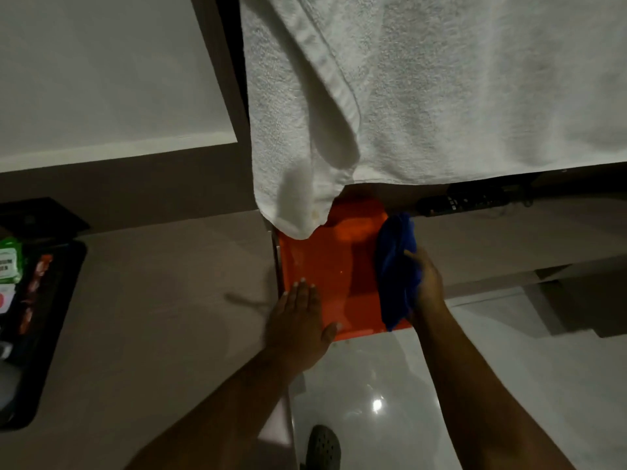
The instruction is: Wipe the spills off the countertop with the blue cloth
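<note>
The blue cloth (pixel 397 266) is bunched in my right hand (pixel 428 283) and pressed against the right side of an orange surface (pixel 332 262) at the end of the beige countertop (pixel 163 300). My left hand (pixel 298 317) lies flat, fingers spread, on the orange surface's left front corner and the countertop edge. A few small pale droplets show on the orange surface between my hands.
A large white towel (pixel 424 89) hangs down over the back of the orange surface. A black tray (pixel 57 320) with packets sits at the left on the countertop. Below right is glossy white floor (pixel 373 385) with my dark shoe (pixel 324 447).
</note>
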`<action>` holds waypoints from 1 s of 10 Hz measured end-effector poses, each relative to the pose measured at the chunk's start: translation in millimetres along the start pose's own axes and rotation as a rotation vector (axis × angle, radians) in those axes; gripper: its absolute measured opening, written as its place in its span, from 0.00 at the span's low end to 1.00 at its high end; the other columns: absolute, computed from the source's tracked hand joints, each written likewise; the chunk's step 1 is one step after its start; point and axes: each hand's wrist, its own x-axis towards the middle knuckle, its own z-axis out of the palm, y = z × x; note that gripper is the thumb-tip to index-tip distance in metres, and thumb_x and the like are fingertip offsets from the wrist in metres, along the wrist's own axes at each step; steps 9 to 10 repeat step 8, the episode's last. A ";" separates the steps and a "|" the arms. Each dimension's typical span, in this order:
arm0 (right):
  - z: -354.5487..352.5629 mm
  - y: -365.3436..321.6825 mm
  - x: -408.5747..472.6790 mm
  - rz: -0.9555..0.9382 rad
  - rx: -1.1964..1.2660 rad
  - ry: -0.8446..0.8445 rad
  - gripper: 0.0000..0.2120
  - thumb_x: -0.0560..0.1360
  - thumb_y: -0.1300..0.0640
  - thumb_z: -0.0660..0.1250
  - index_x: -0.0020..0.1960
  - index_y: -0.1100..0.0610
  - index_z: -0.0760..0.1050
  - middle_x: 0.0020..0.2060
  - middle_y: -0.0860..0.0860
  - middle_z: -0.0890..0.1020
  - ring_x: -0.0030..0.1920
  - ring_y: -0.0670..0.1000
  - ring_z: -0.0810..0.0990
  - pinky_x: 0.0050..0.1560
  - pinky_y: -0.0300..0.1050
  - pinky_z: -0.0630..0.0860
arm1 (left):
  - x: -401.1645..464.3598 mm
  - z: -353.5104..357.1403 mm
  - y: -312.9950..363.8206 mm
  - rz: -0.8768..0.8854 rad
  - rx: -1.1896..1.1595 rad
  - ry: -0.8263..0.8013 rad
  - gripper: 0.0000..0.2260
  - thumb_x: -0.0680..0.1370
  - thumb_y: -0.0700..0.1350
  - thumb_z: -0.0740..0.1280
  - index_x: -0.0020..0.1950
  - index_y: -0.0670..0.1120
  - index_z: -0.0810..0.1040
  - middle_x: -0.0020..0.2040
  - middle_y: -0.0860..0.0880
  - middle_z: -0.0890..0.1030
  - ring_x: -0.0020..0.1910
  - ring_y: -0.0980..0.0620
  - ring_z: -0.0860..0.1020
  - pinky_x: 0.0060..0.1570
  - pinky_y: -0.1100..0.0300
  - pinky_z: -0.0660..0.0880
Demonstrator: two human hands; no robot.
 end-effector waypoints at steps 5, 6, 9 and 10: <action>32.4 93.2 64.2 -0.401 -1.666 -0.257 0.38 0.75 0.31 0.41 0.76 0.52 0.36 0.77 0.54 0.37 0.75 0.53 0.33 0.71 0.58 0.32 | 2.3 6.5 -13.0 0.088 0.042 -0.010 0.44 0.76 0.71 0.48 0.79 0.41 0.39 0.81 0.41 0.40 0.80 0.45 0.40 0.75 0.52 0.35; 32.0 79.5 50.4 -0.402 -1.600 -0.243 0.38 0.76 0.32 0.43 0.77 0.54 0.38 0.77 0.54 0.40 0.76 0.54 0.36 0.73 0.57 0.36 | -0.3 -6.8 -18.7 0.056 -0.018 0.045 0.44 0.76 0.70 0.50 0.80 0.43 0.42 0.82 0.42 0.42 0.81 0.45 0.41 0.77 0.51 0.38; 68.7 85.9 -33.8 -0.604 -1.607 -0.231 0.38 0.77 0.36 0.52 0.77 0.58 0.47 0.78 0.58 0.49 0.77 0.57 0.45 0.74 0.58 0.44 | -54.8 -55.0 -92.7 -0.037 -0.010 0.246 0.44 0.74 0.72 0.52 0.79 0.41 0.56 0.80 0.39 0.57 0.80 0.41 0.54 0.78 0.47 0.52; 68.7 85.9 -33.8 -0.604 -1.607 -0.231 0.38 0.77 0.36 0.52 0.77 0.58 0.47 0.78 0.58 0.49 0.77 0.57 0.45 0.74 0.58 0.44 | -54.8 -55.0 -92.7 -0.037 -0.010 0.246 0.44 0.74 0.72 0.52 0.79 0.41 0.56 0.80 0.39 0.57 0.80 0.41 0.54 0.78 0.47 0.52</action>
